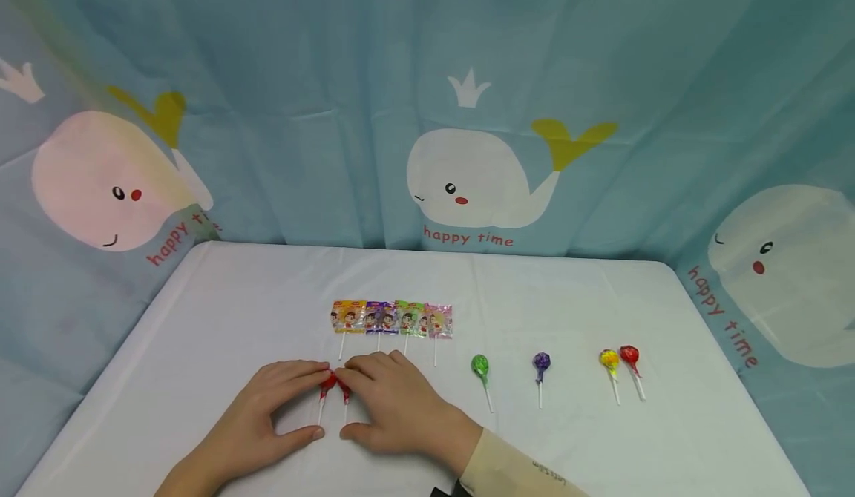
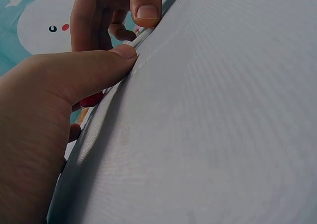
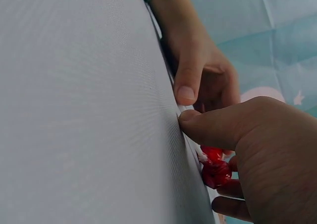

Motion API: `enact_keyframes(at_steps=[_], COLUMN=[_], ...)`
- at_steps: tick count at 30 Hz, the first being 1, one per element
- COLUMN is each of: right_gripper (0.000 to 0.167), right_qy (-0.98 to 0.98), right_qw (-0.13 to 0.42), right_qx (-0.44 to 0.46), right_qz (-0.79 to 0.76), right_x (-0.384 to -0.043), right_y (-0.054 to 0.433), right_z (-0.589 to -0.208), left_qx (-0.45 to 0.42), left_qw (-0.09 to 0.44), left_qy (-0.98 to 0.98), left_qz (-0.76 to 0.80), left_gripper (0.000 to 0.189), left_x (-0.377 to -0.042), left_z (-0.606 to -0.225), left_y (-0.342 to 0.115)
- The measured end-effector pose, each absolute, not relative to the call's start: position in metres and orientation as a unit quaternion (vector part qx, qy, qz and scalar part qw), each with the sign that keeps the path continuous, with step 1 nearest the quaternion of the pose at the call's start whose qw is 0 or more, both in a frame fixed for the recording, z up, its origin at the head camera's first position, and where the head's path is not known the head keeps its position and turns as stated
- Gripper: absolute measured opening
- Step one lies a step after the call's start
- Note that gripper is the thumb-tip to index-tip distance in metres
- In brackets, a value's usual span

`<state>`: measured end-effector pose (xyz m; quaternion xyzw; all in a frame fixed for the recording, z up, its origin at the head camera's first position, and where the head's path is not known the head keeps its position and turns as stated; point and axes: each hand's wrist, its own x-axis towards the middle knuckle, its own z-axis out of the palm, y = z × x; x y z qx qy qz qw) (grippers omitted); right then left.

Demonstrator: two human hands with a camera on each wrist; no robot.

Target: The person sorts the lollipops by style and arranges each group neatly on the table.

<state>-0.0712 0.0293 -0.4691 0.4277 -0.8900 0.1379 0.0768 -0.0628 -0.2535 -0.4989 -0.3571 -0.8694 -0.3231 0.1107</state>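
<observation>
Two red lollipops lie side by side on the white table, heads away from me. My left hand holds the left red lollipop lengthwise, fingertips at its head and thumb by the stick's lower end. In the same way, my right hand spans the right red lollipop, its fingers partly covering the head. The thumbs come close together in the left wrist view, near a white stick. Red wrapped heads show beside my right fingers in the right wrist view.
Behind my hands, several flat packaged lollipops form a row. To the right lie a green lollipop, a purple one, then a yellow one next to another red one. A whale-print curtain surrounds the table.
</observation>
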Motion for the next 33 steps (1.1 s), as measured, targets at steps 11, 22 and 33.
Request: enact_keyframes(at_steps=[11,22,33], right_gripper=[0.08,0.083,0.076], right_qy=[-0.891,-0.888,-0.885], right_qw=[0.088,0.088,0.1], right_qx=[0.427,0.441,0.447], right_qz=[0.13,0.097,0.087], right_x=[-0.066,-0.062,-0.056], right_y=[0.026,0.029,0.034], right_z=[-0.464,-0.456,-0.448], left_qx=[-0.352,-0.388,-0.363], left_qw=[0.109,0.153,0.119], left_qy=[-0.87,-0.845,-0.865], left_qz=[-0.327,-0.336,-0.325], left_gripper=[0.079,0.083,0.08], left_x=[-0.059,-0.063,-0.063], left_z=[-0.497,-0.498,-0.498], left_y=[-0.257,-0.254,-0.254])
